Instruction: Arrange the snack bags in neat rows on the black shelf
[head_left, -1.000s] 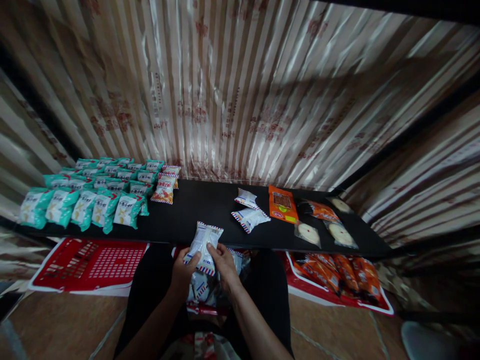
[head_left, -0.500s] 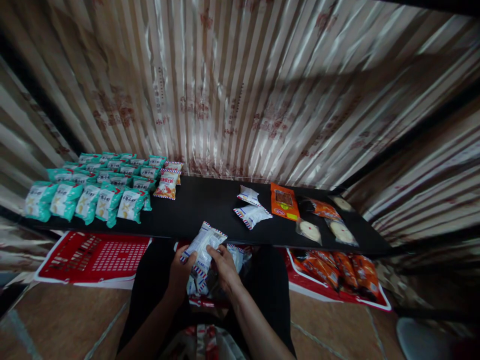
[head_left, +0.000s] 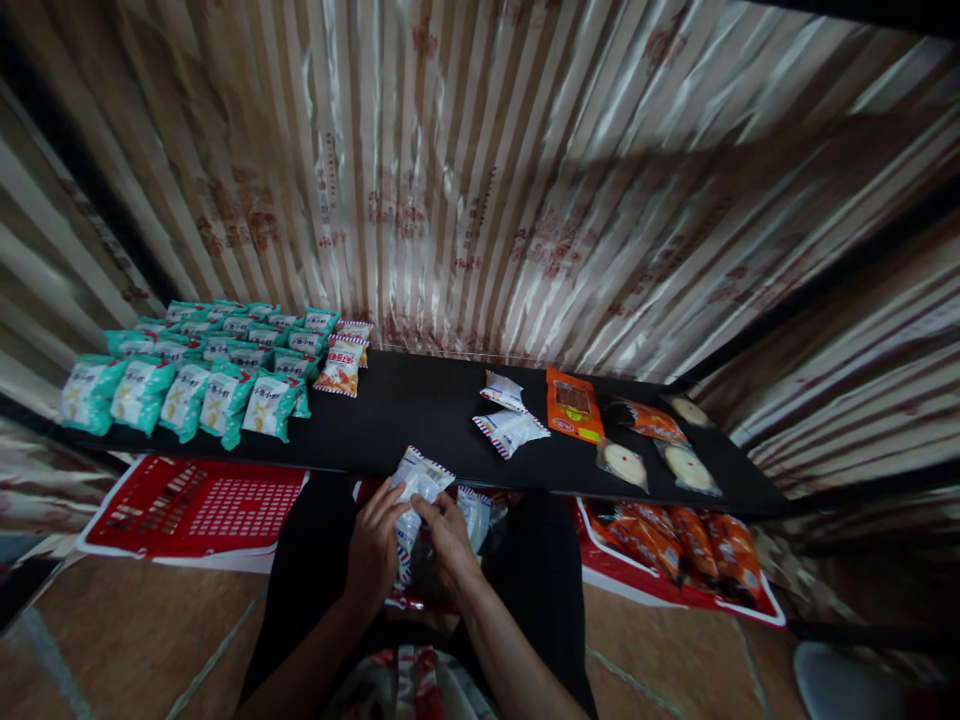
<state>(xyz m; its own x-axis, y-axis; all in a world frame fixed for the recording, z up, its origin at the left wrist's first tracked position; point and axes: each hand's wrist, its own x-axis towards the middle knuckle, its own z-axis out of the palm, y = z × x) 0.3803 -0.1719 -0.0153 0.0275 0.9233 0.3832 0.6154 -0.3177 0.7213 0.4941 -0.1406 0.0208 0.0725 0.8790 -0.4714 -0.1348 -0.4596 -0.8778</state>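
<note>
My left hand (head_left: 375, 545) and my right hand (head_left: 448, 535) both grip a white snack packet with red and blue striped edges (head_left: 418, 483), held just below the front edge of a black shelf (head_left: 420, 415). More packets of the same kind (head_left: 476, 510) lie in a basket on my lap under my hands. Two like packets (head_left: 510, 425) rest on the shelf to the right of centre.
Rows of teal snack bags (head_left: 187, 385) fill the shelf's left end, with red-and-white bags (head_left: 341, 365) beside them. An orange packet (head_left: 572, 405) and clear-wrapped round cakes (head_left: 626, 465) lie on the right. A red basket lid (head_left: 195, 505) and a tray of orange packets (head_left: 675, 545) sit lower down.
The packet has come down and tilted to the right, and my left hand has closed further over its lower part. My view has shifted slightly.
</note>
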